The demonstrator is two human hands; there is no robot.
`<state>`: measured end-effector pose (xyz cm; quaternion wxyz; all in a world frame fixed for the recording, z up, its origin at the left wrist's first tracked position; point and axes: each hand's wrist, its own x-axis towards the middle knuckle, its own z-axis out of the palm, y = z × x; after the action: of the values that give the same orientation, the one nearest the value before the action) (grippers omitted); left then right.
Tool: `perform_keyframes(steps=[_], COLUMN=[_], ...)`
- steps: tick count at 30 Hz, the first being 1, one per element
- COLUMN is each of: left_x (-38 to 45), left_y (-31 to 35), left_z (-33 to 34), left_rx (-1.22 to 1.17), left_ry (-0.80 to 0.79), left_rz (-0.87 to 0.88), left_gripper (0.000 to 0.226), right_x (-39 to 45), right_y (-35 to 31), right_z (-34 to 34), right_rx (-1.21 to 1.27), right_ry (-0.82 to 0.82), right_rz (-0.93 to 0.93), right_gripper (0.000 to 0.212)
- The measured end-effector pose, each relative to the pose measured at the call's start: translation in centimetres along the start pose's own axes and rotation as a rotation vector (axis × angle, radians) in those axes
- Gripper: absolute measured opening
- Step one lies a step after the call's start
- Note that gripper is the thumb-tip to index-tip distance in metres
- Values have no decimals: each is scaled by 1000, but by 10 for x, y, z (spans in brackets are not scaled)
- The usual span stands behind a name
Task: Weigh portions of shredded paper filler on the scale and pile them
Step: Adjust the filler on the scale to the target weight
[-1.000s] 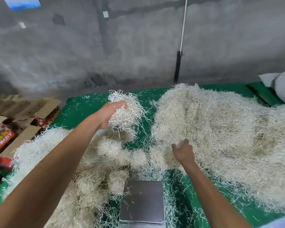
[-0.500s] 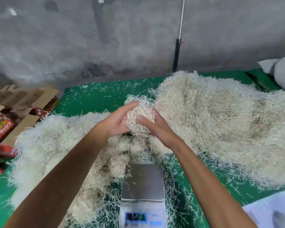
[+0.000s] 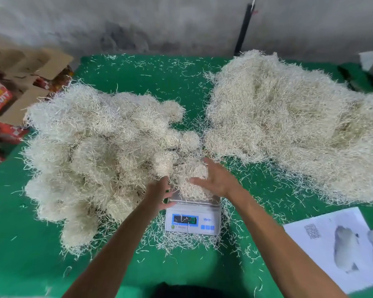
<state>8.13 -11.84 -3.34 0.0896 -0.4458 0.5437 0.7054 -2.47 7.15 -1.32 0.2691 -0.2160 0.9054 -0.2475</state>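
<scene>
Now both hands flank a portion of shredded paper (image 3: 192, 179) sitting on the scale (image 3: 193, 218): the left hand (image 3: 159, 192) and right hand (image 3: 215, 179) have relaxed, spread fingers touching its sides. Clumped portions (image 3: 99, 151) lie just left; the loose heap (image 3: 293, 125) spreads right on the green table (image 3: 149, 82).

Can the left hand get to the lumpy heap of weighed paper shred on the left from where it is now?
Probably yes: the left hand sits at the steel scale, right beside the lumpy heap of pale shredded paper, with nothing between them.
</scene>
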Motion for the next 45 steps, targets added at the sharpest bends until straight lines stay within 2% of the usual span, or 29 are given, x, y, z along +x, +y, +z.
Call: perform_keyframes(steps=[1, 5, 9, 17, 25, 35, 39, 41, 43, 45], left_x=[1, 1, 1, 2, 0, 3, 4, 3, -2, -5], left_y=[-8, -31, -38, -54, -52, -50, -47, -40, -29, -15], left_z=[-5, -19, -22, -28, -27, -25, -26, -16, -1, 14], left_rx=[-34, -73, -91, -71, -118, -185, -244, -296, -343, -373], left_ry=[-2, -52, -57, -212, -182, -161, -134, -181, -255, -271], left_rz=[6, 89, 148, 257, 245, 204, 150, 73, -29, -104], left_gripper=[33, 37, 22, 29, 27, 27, 29, 39, 53, 61], right_x=[-3, -21, -32, -46, -41, -24, -13, -6, 4, 15], right_y=[5, 8, 2, 1, -2, -1, 1, -2, -11, -27], right_z=[3, 2, -1, 13, 17, 21, 19, 20, 26, 39], right_rx=[-8, 210, 245, 280, 323, 258, 252, 278, 402, 645], right_ry=[44, 301, 370, 398, 399, 383, 439, 441, 384, 291], right_rz=[16, 11, 0, 46, 73, 72, 63, 79, 122, 210], right_gripper=[109, 94, 85, 93, 96, 92, 93, 94, 93, 96])
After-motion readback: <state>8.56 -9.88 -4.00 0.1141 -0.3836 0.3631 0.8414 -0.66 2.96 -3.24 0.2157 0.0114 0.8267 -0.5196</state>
